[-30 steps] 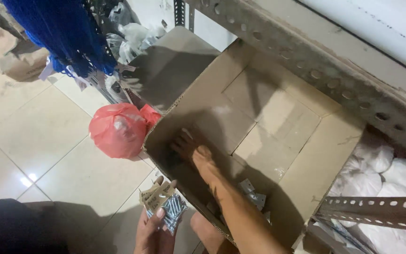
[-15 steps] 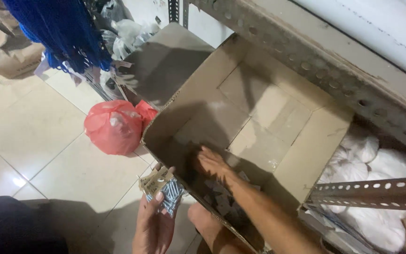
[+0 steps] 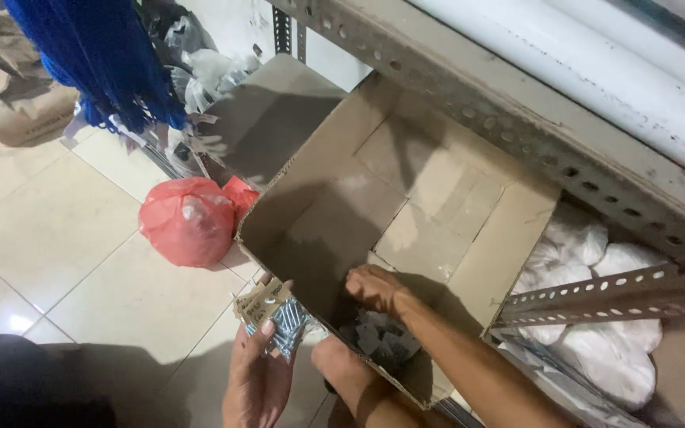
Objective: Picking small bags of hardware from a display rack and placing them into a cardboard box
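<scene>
At lower centre, the left hand [image 3: 257,372] grasps small crinkly packets [image 3: 277,317], light and slippery, best pinched by their card tops, while the right hand [image 3: 374,289] clenches over more in the cardboard box [image 3: 469,238].

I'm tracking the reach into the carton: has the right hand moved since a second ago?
Yes. The right hand has drawn back from the middle of the cardboard box floor to its near corner, over the small dark packets.
</scene>
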